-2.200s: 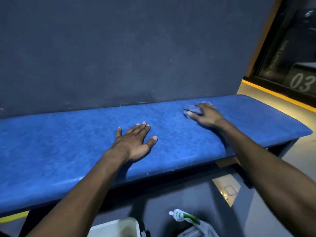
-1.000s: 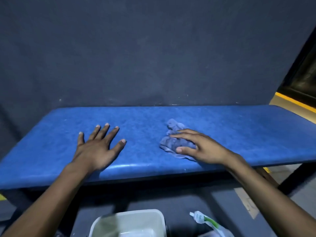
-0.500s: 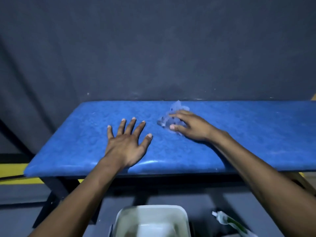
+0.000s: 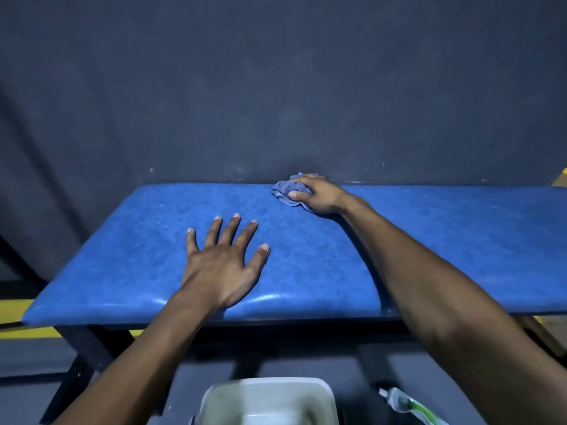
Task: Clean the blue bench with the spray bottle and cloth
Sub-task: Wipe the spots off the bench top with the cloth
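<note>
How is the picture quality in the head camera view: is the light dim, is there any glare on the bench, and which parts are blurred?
Head view: light is dim and bluish. Head view: a pale glare streak sits on the front edge of the blue bench. Head view: the white tub and the bottle at the bottom are blurred; the left hand and right hand on the cloth look fairly sharp.

Left hand (image 4: 222,265) flat, fingers spread, near the bench (image 4: 460,240) front edge; right hand (image 4: 317,194) curled (gripping cloth (image 4: 287,190)) at the back edge.
</note>
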A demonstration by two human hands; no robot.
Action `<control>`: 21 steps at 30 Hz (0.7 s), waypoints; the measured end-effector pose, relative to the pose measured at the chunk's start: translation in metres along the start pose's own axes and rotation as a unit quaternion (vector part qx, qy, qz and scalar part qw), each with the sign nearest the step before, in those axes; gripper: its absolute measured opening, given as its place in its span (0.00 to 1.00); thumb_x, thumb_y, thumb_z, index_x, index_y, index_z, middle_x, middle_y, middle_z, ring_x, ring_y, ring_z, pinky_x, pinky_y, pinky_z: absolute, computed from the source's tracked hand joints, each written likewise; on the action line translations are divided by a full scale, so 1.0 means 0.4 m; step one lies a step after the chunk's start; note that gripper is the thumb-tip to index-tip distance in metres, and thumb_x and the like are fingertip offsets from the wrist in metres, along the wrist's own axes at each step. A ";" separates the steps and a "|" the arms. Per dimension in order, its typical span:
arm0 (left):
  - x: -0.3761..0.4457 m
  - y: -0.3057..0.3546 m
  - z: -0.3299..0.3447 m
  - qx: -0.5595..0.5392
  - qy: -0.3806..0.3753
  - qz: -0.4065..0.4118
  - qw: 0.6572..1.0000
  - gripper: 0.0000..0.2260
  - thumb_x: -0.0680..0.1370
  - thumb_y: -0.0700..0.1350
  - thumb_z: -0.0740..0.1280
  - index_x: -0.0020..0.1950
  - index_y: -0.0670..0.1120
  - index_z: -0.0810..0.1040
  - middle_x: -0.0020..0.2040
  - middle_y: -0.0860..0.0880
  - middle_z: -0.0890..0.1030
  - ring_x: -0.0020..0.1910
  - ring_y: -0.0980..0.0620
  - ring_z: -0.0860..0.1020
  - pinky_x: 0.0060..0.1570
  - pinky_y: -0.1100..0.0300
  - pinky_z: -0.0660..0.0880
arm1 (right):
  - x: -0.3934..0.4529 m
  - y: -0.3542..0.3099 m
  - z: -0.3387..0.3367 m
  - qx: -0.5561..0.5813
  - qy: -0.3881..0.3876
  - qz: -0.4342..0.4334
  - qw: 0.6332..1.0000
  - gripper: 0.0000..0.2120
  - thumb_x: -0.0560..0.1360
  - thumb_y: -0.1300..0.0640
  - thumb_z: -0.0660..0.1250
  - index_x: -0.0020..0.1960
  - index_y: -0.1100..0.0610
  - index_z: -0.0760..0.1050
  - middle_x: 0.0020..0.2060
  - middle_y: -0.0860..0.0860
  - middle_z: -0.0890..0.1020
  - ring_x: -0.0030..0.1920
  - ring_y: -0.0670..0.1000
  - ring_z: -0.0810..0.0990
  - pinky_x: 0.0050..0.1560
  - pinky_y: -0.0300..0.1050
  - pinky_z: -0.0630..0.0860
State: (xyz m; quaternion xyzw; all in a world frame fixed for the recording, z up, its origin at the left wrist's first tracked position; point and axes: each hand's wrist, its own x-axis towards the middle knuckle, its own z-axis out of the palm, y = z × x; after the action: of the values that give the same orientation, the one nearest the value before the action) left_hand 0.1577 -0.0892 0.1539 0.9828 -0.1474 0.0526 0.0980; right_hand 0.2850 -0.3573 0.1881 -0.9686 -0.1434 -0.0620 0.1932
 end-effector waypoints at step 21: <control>0.005 0.003 0.007 -0.007 0.010 -0.010 1.000 0.27 0.82 0.62 0.41 0.81 0.62 0.48 0.83 0.57 0.46 0.82 0.52 0.41 0.76 0.36 0.36 | 0.010 -0.004 0.012 -0.007 -0.018 -0.037 0.999 0.16 0.83 0.51 0.64 0.68 0.55 0.77 0.70 0.55 0.76 0.74 0.54 0.69 0.75 0.49 0.62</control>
State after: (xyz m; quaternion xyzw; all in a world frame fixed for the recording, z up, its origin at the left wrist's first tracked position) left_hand 0.1594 -0.0913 0.1517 0.9829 -0.1370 0.0606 0.1069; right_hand 0.2886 -0.3531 0.1851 -0.9650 -0.1826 -0.0527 0.1809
